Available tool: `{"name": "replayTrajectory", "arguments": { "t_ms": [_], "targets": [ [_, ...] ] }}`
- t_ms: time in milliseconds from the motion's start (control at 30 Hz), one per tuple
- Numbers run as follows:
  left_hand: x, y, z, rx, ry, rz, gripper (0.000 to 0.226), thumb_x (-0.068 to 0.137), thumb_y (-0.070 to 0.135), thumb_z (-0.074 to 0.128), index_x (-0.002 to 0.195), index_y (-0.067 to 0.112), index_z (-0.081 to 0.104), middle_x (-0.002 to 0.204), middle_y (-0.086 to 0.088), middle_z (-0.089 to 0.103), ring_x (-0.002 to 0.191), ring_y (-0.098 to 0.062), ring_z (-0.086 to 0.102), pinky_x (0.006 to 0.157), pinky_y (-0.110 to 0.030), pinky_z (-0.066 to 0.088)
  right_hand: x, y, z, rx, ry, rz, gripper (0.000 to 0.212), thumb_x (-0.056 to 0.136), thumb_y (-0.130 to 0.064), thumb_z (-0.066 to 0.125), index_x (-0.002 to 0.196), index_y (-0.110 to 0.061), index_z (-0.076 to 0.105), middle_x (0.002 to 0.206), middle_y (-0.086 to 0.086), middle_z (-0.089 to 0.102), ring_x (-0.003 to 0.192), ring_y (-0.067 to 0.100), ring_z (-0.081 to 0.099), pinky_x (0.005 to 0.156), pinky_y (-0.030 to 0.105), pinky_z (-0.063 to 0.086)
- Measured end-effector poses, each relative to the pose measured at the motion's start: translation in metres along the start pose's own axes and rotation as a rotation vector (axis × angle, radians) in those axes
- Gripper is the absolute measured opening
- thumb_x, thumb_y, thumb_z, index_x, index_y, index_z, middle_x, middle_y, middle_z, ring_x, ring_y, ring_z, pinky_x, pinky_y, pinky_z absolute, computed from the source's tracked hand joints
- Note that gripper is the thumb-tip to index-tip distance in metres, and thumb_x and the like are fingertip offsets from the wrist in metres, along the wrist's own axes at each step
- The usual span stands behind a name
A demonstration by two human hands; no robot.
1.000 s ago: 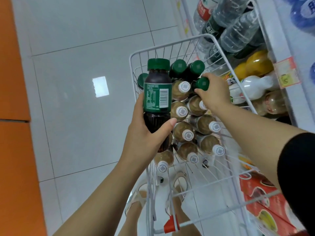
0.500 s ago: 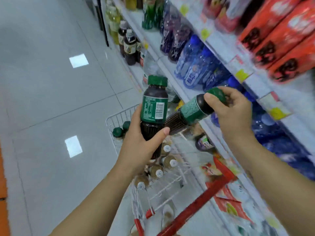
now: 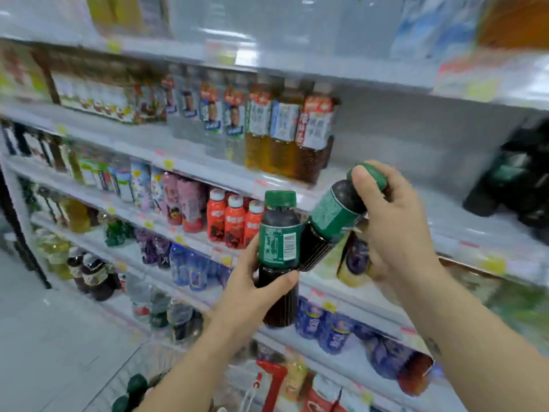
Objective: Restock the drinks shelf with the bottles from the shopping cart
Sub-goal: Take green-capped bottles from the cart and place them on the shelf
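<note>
My left hand (image 3: 252, 292) grips an upright dark bottle (image 3: 278, 248) with a green cap and green label, held in front of the drinks shelves. My right hand (image 3: 395, 224) holds a second dark green-capped bottle (image 3: 332, 218) by its cap, tilted with its base toward the first bottle. The two bottles nearly touch. A bare stretch of shelf (image 3: 416, 209) lies just behind my right hand, with similar dark bottles (image 3: 517, 179) standing at its right end. The shopping cart (image 3: 267, 385) shows at the bottom edge, with green caps (image 3: 133, 388) of more bottles in it.
Several shelves run across the view, packed with tea bottles (image 3: 285, 132), red bottles (image 3: 234, 221), blue bottles (image 3: 193, 269) and water bottles (image 3: 160, 307). The grey tiled floor (image 3: 44, 337) lies at the lower left. The picture is blurred by motion.
Both hands rose from the cart with a bottle each. The view swung up from the cart to the shelves, and the right bottle now sits beside the bare shelf section.
</note>
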State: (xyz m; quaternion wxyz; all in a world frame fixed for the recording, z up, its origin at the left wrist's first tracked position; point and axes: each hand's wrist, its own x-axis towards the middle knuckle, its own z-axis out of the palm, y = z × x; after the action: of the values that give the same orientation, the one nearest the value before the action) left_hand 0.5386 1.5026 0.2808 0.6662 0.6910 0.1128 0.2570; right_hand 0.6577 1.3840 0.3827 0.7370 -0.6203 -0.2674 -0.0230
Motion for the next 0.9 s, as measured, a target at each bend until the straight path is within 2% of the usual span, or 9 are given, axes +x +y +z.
{"name": "replayTrajectory", "arguments": {
  "t_ms": [100, 200, 300, 367, 467, 567, 667, 767, 900],
  "targets": [
    [0.017, 0.028, 0.040, -0.043, -0.068, 0.065, 0.066, 0.071, 0.022, 0.072, 0.132, 0.031, 0.047, 0.116, 0.014, 0.066, 0.106, -0.005, 0.062, 0.085, -0.019, 0.051, 0.005, -0.024, -0.037, 0.036, 0.092, -0.024, 0.004, 0.084, -0.034, 0.064, 0.088, -0.035, 0.062, 0.076, -0.020, 0.067, 0.076, 0.000, 0.062, 0.080, 0.032, 0.049],
    [0.029, 0.044, 0.086, -0.041, -0.154, 0.125, 0.063, 0.076, 0.011, 0.074, 0.131, 0.029, 0.047, 0.114, 0.013, 0.067, 0.105, -0.007, 0.063, 0.082, -0.016, 0.050, 0.009, -0.043, -0.075, 0.060, 0.149, -0.028, 0.009, 0.083, -0.036, 0.062, 0.092, -0.037, 0.061, 0.088, -0.013, 0.068, 0.082, 0.003, 0.063, 0.087, 0.038, 0.052],
    [0.039, 0.055, 0.139, -0.083, -0.196, 0.156, 0.057, 0.080, 0.001, 0.068, 0.126, 0.031, 0.050, 0.108, 0.016, 0.068, 0.100, -0.004, 0.064, 0.078, -0.013, 0.050, 0.018, -0.056, -0.120, 0.000, 0.135, -0.051, 0.047, 0.067, -0.053, 0.066, 0.111, -0.041, 0.055, 0.111, -0.011, 0.063, 0.101, 0.006, 0.061, 0.093, 0.043, 0.051],
    [0.046, 0.056, 0.173, -0.100, -0.203, 0.161, 0.054, 0.080, 0.000, 0.067, 0.122, 0.031, 0.052, 0.106, 0.016, 0.069, 0.099, -0.003, 0.064, 0.078, -0.013, 0.050, 0.022, -0.056, -0.151, -0.156, 0.057, -0.047, 0.072, 0.063, -0.049, 0.075, 0.127, -0.041, 0.043, 0.120, -0.015, 0.059, 0.110, 0.003, 0.057, 0.095, 0.038, 0.048],
    [0.057, 0.055, 0.215, -0.116, -0.222, 0.150, 0.055, 0.080, 0.005, 0.070, 0.124, 0.032, 0.052, 0.109, 0.014, 0.068, 0.102, -0.005, 0.064, 0.082, -0.018, 0.052, 0.029, -0.045, -0.195, -0.327, 0.050, -0.072, 0.051, 0.075, -0.016, 0.076, 0.111, -0.038, 0.048, 0.103, -0.019, 0.064, 0.095, -0.003, 0.062, 0.092, 0.035, 0.052],
    [0.071, 0.055, 0.248, -0.091, -0.240, 0.155, 0.058, 0.080, 0.011, 0.073, 0.123, 0.042, 0.050, 0.110, 0.018, 0.067, 0.101, -0.002, 0.063, 0.081, -0.019, 0.052, 0.044, -0.031, -0.231, -0.316, 0.096, -0.132, 0.048, 0.076, -0.015, 0.075, 0.108, -0.041, 0.050, 0.108, -0.017, 0.065, 0.103, 0.003, 0.062, 0.095, 0.037, 0.049],
    [0.085, 0.055, 0.266, -0.089, -0.238, 0.182, 0.056, 0.081, 0.008, 0.071, 0.124, 0.037, 0.050, 0.111, 0.014, 0.068, 0.102, -0.005, 0.063, 0.081, -0.020, 0.051, 0.061, -0.022, -0.252, -0.272, 0.115, -0.191, 0.054, 0.074, -0.010, 0.076, 0.113, -0.036, 0.050, 0.111, -0.012, 0.064, 0.107, 0.006, 0.061, 0.097, 0.034, 0.048],
    [0.097, 0.055, 0.273, -0.050, -0.192, 0.208, 0.060, 0.080, 0.003, 0.070, 0.125, 0.035, 0.048, 0.108, 0.018, 0.067, 0.099, 0.000, 0.063, 0.075, -0.012, 0.049, 0.079, -0.014, -0.268, -0.358, 0.075, -0.221, 0.063, 0.074, -0.011, 0.076, 0.126, -0.030, 0.044, 0.117, -0.015, 0.059, 0.111, 0.001, 0.056, 0.097, 0.027, 0.044],
    [0.111, 0.059, 0.278, 0.098, -0.150, 0.275, 0.064, 0.079, 0.002, 0.070, 0.125, 0.041, 0.045, 0.109, 0.021, 0.064, 0.099, 0.004, 0.060, 0.080, -0.017, 0.051, 0.102, 0.001, -0.278, -0.439, 0.045, -0.189, 0.066, 0.075, -0.013, 0.076, 0.128, -0.029, 0.040, 0.114, -0.025, 0.054, 0.105, -0.013, 0.052, 0.091, 0.014, 0.042]
  ]
}}
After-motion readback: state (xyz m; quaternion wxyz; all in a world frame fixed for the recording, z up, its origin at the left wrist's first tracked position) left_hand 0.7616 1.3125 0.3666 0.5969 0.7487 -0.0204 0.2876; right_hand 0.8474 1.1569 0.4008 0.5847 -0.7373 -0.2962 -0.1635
